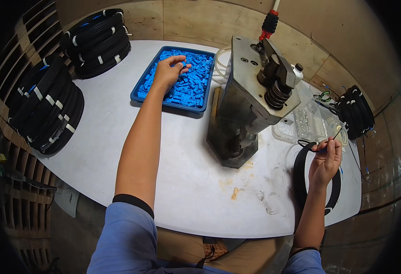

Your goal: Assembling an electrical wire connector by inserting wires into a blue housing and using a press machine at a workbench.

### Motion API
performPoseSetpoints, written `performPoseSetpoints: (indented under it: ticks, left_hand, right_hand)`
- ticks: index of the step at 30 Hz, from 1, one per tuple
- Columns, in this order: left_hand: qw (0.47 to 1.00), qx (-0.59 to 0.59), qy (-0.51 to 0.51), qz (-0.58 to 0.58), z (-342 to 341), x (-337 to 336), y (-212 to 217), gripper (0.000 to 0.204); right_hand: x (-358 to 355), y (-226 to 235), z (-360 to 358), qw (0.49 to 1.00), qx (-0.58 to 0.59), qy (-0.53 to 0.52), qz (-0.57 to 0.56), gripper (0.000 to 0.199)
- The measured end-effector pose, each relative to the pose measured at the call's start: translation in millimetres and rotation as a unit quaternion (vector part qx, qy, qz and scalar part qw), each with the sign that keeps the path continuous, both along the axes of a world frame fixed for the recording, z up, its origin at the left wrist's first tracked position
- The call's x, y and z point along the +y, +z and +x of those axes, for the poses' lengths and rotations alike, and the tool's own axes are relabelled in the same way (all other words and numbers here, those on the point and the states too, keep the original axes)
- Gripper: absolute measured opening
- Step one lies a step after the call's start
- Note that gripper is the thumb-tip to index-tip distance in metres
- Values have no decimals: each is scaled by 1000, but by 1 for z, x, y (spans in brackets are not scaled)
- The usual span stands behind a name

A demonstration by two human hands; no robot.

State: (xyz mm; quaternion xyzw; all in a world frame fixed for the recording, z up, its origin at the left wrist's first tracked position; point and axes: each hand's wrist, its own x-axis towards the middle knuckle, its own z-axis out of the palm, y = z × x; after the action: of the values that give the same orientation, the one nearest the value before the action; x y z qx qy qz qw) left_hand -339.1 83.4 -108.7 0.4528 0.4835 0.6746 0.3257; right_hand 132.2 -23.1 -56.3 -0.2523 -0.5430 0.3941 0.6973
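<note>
My left hand (169,72) is over the far part of a blue tray (138,86), its fingers apart and loosely bent, with no piece visible in them. The tray is filled with small bright blue plastic pieces (192,75). At the right, my right hand (324,163) pinches a thin black cable (337,133) near its end between thumb and fingers. Below and around that wrist lies a coil of black cable (300,171), partly hidden by the hand and forearm. Between my hands stands a grey metal press (241,105) with a spring and a dark lever part on top.
Stacked black cable coils with white ties (99,45) stand at the far left, more coils (47,107) nearer. Behind the right hand are clear boxes of small parts (304,123), a white bottle (297,71) and further coils (355,112). A red-and-black air fitting (269,26) rises from the press.
</note>
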Motion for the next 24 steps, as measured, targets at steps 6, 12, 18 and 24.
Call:
performPoseSetpoints:
  ticks: [6, 12, 18, 24]
  left_hand:
    - [993, -113, -28, -1, -3, -3, 5, 24]
    - [987, -152, -54, 16, -7, -4, 5, 27]
    - [985, -155, -66, 22, -7, -8, 10, 28]
    - [985, -157, -72, 18, -10, -8, 6, 26]
  right_hand:
    - [0, -1, -1, 1000, 0, -3, -2, 12]
    - [0, -2, -2, 1000, -2, -1, 2, 12]
    - [0, -2, -1, 1000, -2, -5, 2, 11]
    - [-1, -3, -3, 1000, -8, -3, 0, 11]
